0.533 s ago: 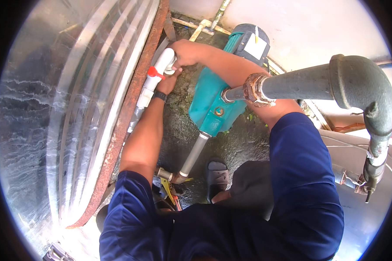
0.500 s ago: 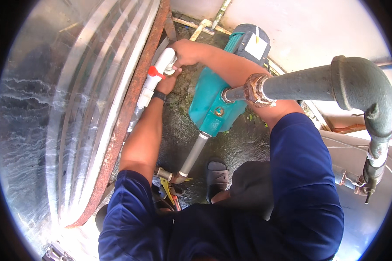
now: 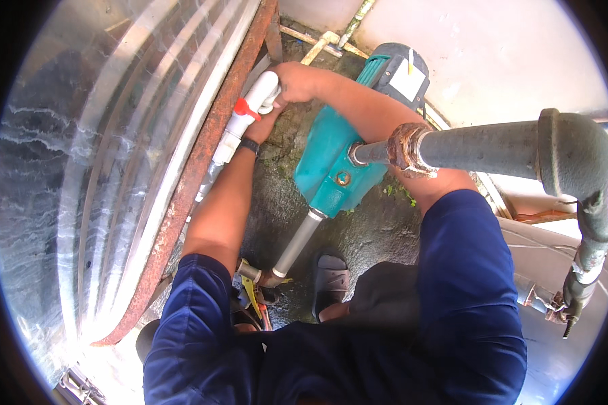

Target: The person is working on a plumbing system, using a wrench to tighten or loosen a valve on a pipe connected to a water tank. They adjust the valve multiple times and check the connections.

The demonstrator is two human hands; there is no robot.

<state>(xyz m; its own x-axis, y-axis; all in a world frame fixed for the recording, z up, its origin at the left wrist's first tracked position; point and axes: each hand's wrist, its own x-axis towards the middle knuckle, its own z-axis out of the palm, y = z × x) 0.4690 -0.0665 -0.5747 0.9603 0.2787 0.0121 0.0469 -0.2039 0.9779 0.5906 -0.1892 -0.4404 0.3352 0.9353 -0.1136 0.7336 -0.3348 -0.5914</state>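
A white plastic pipe with an elbow [image 3: 263, 84] at its top runs along the rusty frame on the left. It carries a valve with a red handle [image 3: 246, 109]. My right hand [image 3: 296, 82] reaches over the green pump [image 3: 331, 158] and curls closed beside the elbow's downturned end. From below, my left hand [image 3: 266, 124], with a dark band at the wrist, comes up behind the elbow to meet it. The left fingers look bent, but the elbow and the right hand cover most of them. What lies between the two hands is hidden.
A thick grey pipe [image 3: 483, 150] with a rusty union crosses over my right forearm. Below the pump, a grey pipe [image 3: 297, 243] runs down to an elbow, with yellow-handled pliers [image 3: 251, 294] near it. A shiny metal tank [image 3: 54, 189] fills the left side behind the rusty frame [image 3: 182, 202].
The whole view has shifted slightly, with the pump and grey pipe sitting a little lower and further right. Both hands stay at the white elbow, with little visible change in their grip.
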